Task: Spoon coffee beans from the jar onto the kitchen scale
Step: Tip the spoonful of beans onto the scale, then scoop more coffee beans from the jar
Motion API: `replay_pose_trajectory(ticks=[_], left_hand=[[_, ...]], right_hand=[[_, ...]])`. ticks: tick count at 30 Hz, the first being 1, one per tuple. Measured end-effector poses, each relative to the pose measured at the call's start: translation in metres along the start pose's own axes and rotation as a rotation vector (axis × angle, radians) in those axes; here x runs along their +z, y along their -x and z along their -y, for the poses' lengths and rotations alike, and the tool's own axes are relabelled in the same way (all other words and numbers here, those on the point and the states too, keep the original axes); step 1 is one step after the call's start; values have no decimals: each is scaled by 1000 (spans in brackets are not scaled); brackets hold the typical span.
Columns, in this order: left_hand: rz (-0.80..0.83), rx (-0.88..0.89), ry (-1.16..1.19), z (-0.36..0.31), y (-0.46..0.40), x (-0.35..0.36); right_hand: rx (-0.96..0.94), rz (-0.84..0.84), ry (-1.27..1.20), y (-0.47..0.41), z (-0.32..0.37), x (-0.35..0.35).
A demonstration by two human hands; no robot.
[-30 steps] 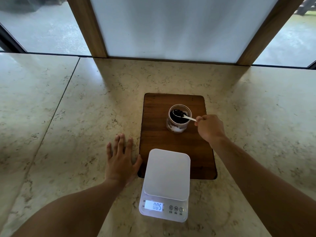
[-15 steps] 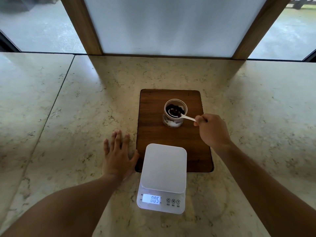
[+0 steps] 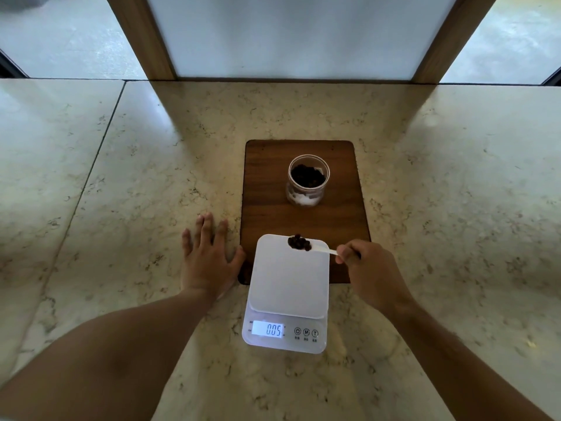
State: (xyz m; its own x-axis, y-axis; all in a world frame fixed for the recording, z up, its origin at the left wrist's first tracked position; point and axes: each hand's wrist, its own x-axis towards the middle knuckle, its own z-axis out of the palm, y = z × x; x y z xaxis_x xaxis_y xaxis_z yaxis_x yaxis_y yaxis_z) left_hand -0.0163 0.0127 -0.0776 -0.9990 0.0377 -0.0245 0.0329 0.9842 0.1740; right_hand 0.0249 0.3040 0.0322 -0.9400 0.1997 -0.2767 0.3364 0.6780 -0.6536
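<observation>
My left hand point(image 3: 209, 259) lies flat on the marble bench point(image 3: 121, 183), fingers spread and holding nothing, its thumb just beside the near-left corner of the wooden board point(image 3: 267, 214). To its right the white kitchen scale point(image 3: 288, 284) stands partly on the board's near edge, its display point(image 3: 268, 329) lit; I read it as 005, so I judge no beans have landed yet. Over the far edge of the scale's platform hangs the white spoon point(image 3: 315, 248), its bowl heaped with coffee beans point(image 3: 299, 242). The open jar point(image 3: 308, 180), with more beans in it, stands upright farther back on the board. My right hand point(image 3: 370, 268) has its grip pinched on the spoon's handle end. To do this step well, I would bring the bowl nearer the platform's middle, lower it close, then roll the wrist slowly so beans slide off rather than bounce; a heaped spoon tipped at the rim could scatter them onto the board.
</observation>
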Motion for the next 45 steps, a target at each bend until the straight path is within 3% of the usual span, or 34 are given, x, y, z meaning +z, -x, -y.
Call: replay_pose_trajectory(ticks=[6, 11, 21, 31, 36, 45], left_hand=[[9, -8, 21, -2, 1, -1], [7, -8, 33, -2, 3, -4], [10, -4, 40, -2, 3, -3], [-10, -2, 29, -1, 4, 1], [-16, 7, 28, 0, 2, 3], [-19, 9, 17, 1, 1, 4]], right_hand=[[-25, 74, 17, 19, -24, 13], [-193, 39, 110, 26, -29, 16], [-348, -148, 124, 22, -34, 16], [-364, -386, 72, -37, 15, -5], [-363, -439, 191, -68, 30, -15], [-396, -392, 571, -100, 52, -11]])
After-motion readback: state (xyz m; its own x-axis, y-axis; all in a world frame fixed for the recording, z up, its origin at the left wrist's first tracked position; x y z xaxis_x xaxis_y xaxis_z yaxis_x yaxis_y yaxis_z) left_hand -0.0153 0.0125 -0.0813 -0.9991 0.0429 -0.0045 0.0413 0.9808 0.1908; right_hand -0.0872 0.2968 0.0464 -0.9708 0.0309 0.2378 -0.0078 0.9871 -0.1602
